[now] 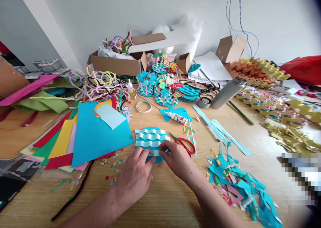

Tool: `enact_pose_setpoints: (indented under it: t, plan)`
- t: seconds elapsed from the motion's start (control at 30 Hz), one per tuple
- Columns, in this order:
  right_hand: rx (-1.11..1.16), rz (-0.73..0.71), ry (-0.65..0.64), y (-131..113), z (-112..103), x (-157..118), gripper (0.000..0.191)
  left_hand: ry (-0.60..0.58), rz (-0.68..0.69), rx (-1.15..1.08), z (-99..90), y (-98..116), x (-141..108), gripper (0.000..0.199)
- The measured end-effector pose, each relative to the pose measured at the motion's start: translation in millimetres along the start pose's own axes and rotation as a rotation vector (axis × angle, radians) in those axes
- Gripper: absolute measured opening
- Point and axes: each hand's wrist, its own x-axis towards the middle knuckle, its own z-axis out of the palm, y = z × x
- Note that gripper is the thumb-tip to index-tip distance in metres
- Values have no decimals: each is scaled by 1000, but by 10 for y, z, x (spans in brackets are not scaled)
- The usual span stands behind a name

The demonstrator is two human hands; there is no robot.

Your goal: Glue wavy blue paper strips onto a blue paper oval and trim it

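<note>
A round blue paper disc [157, 160] lies flat on the table, crossed by several wavy pale-blue paper strips [150, 137]. Both my hands are over its near edge, at the lowest strip [155, 153]. The fingers of my left hand [137, 167] are bent and press at the left part of that strip. On the other side, my right hand [174, 156] pinches the strip's right end between thumb and forefinger. Red-handled scissors [187, 146] lie just right of the disc. Behind them, a glue bottle [178, 118] rests on a blue paper piece [165, 115].
Coloured paper sheets [102, 137] are stacked at left, with pipe cleaners [100, 84] behind. Finished blue wave pieces with fish [165, 97] stand at the back. A tape roll [143, 106], a grey flask [228, 92], pale strips [225, 134] and paper scraps [238, 177] lie around.
</note>
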Motion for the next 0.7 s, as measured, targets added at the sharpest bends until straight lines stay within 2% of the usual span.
enact_pose_setpoints:
  t: [0.27, 0.7]
  plan:
    - [-55, -89, 20, 27, 40, -3, 19, -15, 9, -9, 9, -4, 3, 38]
    - [-135, -80, 11, -43, -8, -25, 13, -24, 9, -13, 9, 1, 5, 42]
